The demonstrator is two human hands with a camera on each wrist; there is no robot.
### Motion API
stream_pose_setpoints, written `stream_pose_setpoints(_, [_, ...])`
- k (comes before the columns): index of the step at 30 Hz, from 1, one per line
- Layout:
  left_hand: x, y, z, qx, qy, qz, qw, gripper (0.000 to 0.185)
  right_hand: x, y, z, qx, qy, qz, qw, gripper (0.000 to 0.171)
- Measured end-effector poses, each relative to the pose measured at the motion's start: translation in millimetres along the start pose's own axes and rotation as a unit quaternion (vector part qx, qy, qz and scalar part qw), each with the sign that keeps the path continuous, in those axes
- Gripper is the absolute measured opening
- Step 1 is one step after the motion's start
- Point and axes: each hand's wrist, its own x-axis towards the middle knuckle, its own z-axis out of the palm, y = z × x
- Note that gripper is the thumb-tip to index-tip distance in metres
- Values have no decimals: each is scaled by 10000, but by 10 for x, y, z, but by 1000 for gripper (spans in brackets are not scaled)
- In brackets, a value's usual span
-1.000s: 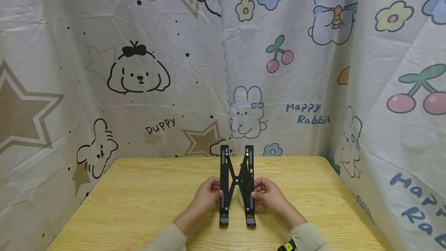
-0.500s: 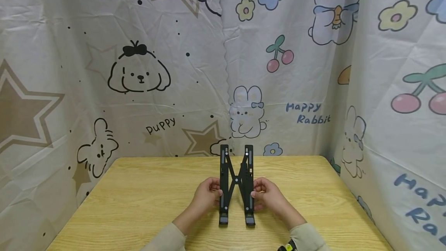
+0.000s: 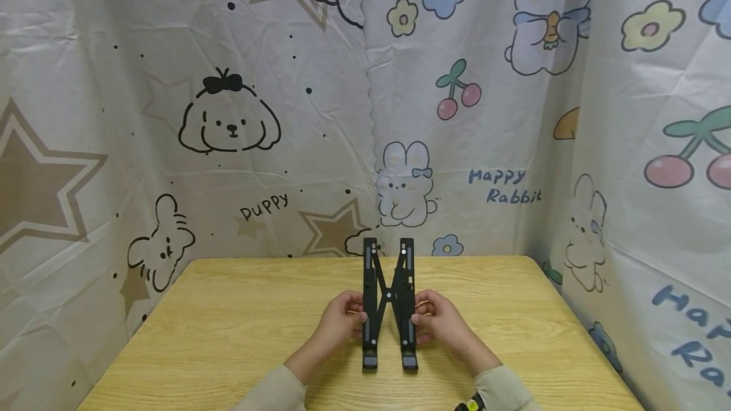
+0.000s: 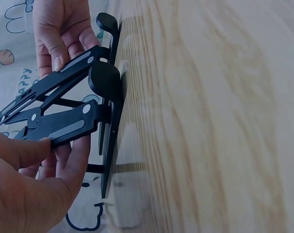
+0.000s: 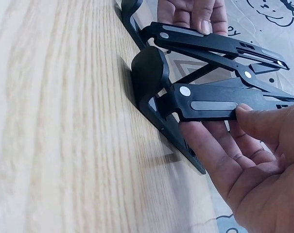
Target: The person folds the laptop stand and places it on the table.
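Black folding stand point(image 3: 388, 303) sits mid-table point(image 3: 228, 335), nr front edge; left hand point(image 3: 341, 322) & right hand point(image 3: 436, 322) pinch its side rails.

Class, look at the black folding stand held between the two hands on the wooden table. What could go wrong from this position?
1. Pinching: the left hand and right hand each hold a side rail of the folding stand, with fingers beside the crossed hinged bars, so closing it could nip them.
2. Slipping: only the stand's narrow front feet and thin base bars meet the smooth table, so uneven pressure might slide or tip it.
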Motion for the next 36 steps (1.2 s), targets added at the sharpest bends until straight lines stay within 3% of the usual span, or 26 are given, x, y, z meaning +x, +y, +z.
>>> stream_pose_setpoints(36, [76, -40, 210, -161, -26, 135, 9998, 26, 70, 3, 210, 245, -41, -14, 9997, 28])
